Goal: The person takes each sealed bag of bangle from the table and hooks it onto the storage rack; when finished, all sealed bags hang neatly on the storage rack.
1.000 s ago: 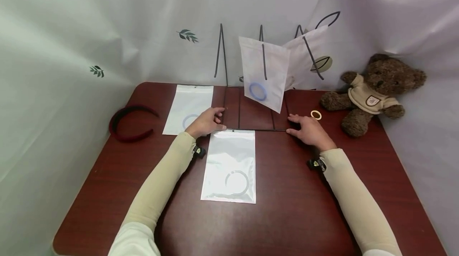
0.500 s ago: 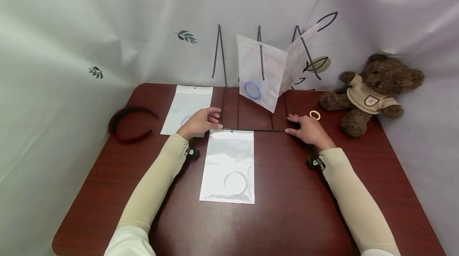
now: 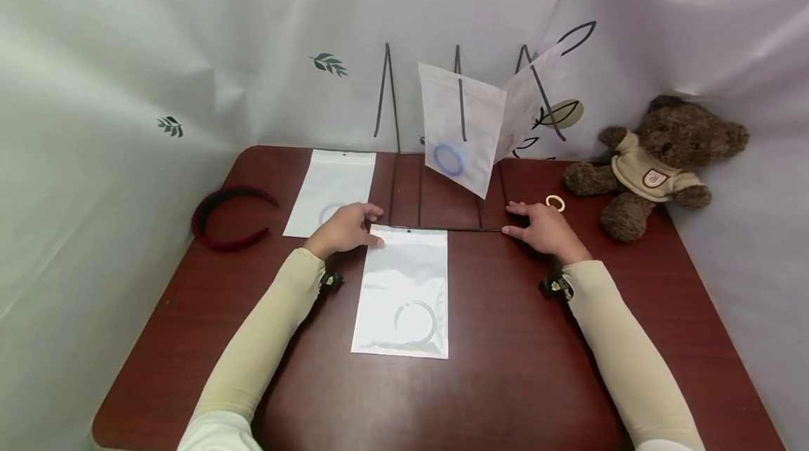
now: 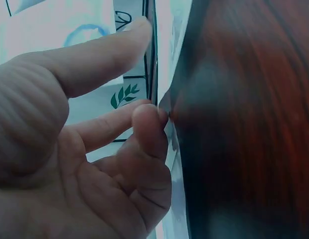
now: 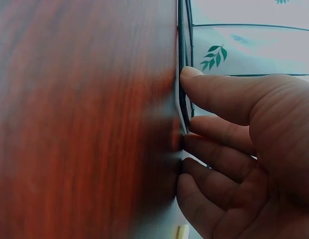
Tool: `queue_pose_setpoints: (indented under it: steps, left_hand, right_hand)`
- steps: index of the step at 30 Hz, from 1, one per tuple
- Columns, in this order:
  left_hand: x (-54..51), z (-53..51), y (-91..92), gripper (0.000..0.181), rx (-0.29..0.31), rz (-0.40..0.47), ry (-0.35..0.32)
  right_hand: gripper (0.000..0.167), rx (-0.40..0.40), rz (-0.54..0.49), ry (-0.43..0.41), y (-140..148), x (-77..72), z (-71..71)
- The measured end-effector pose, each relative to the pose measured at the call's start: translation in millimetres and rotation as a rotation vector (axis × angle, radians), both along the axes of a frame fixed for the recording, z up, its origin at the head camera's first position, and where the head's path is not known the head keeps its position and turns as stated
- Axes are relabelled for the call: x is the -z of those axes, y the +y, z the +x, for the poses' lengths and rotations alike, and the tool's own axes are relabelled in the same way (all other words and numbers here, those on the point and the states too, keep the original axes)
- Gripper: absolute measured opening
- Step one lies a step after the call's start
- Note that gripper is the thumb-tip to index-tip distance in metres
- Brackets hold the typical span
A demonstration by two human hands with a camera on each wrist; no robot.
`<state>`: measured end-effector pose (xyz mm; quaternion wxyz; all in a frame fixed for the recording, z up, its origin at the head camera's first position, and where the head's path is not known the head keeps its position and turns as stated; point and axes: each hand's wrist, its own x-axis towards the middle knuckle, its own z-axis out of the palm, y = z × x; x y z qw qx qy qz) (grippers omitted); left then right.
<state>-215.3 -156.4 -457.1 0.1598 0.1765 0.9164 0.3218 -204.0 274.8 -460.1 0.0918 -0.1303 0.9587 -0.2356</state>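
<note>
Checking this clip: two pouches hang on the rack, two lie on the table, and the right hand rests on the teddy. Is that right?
Not quite: the right hand touches the rack, not the teddy, which sits apart from it, as the head view shows. Two pouches hang and two lie on the table, as you say.

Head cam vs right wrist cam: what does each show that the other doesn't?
Only head: the brown teddy bear, the dark red headband and the left hand.
Only right wrist: the palm side of the right hand.
Both: the right hand, the black wire rack, the wood-grain table and a green leaf-sprig print.
</note>
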Motion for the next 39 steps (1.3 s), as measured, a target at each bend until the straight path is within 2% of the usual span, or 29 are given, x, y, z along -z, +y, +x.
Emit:
queue_pose_setpoints:
  steps: [6, 11, 14, 16, 19, 24, 31, 35, 39]
  left_hand:
    - [-2.6, 5.1, 2.5, 0.058, 0.028, -0.061, 0.019]
    - [-4.0, 8.3, 3.5, 0.035, 0.062, -0.076, 0.038]
    - [-1.6, 8.9, 2.2, 0.016, 0.088, -0.047, 0.065]
    - [0.8, 8.8, 0.8, 0.006, 0.099, 0.002, 0.083]
    - [2.0, 9.2, -0.9, 0.005, 0.099, 0.079, 0.113]
    - [-4.7, 15.1, -2.7, 0.013, 0.052, 0.175, 0.149]
    - [-22.1, 24.8, -10.0, 0.024, -0.064, 0.368, 0.077]
    - [-33.1, 30.2, -12.7, 0.029, -0.124, 0.418, 0.093]
    - [-43.2, 34.6, -13.5, 0.030, -0.151, 0.472, 0.120]
  right_hand:
    - [0.059, 0.001, -0.004, 0.003, -0.5, 0.0, 1.3]
    - [0.059, 0.006, -0.003, 0.002, 0.0, 0.5, 0.9]
    - [0.059, 0.010, -0.005, -0.001, 0.0, 0.3, 0.6]
    - [0.059, 0.010, -0.004, 0.001, -0.5, -0.4, 0.2]
    - [0.059, 0.012, -0.002, 0.002, -1.1, -1.3, -0.9]
    - [0.059, 0.022, -0.007, 0.002, -1.1, 0.5, -0.8]
    - [0.058, 0.022, -0.013, 0.021, -1.5, 1.3, 0.5]
    - [0.058, 0.021, -0.014, 0.013, -1.3, 1.0, -0.3]
    - [0.059, 0.025, -0.014, -0.006, -0.9, 2.0, -1.0]
